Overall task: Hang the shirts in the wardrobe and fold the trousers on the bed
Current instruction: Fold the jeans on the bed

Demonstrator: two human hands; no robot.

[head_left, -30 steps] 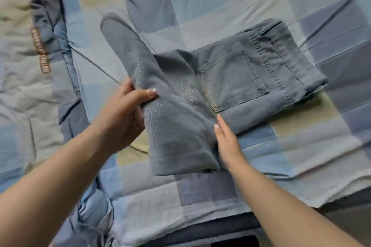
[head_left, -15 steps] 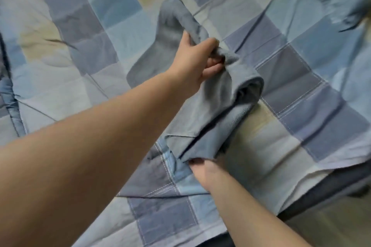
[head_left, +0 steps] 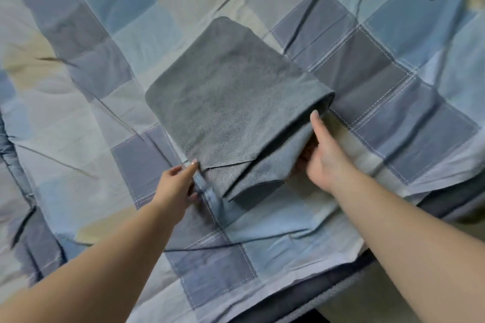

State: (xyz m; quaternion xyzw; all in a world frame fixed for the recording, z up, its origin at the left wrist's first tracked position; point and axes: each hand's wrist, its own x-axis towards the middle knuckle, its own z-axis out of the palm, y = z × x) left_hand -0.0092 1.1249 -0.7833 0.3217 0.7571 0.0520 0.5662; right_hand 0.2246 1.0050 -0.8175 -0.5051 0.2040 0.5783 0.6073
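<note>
The trousers point(head_left: 231, 102) now lie as a compact grey-blue bundle on the bed. A second ago the leg section stood raised in my left hand and the back pocket and waistband faced up; half a second ago the cloth was bunched in mid-air. Now the leg section lies folded over the top, and no pocket shows. I judge the last fold to be made and only squaring-up left for this garment.

My left hand point(head_left: 178, 183) sits at the bundle's near-left corner. Its thumb tip touches the edge of the top layer; the other fingers curl underneath, out of view, so I cannot tell whether they grip cloth. My right hand point(head_left: 324, 157) is at the right side, thumb extended against the rolled edge, fingers tucked beneath the lower layer as if cupping it from below.

The near edges are uneven: a lower flap projects past the top layer.

The surface is a patchwork bed cover point(head_left: 393, 73) in blue, grey and beige squares, creased in several places. The cover's edge and a dark mattress side point(head_left: 380, 294) run along the lower right. No shirts or wardrobe are in view.
</note>
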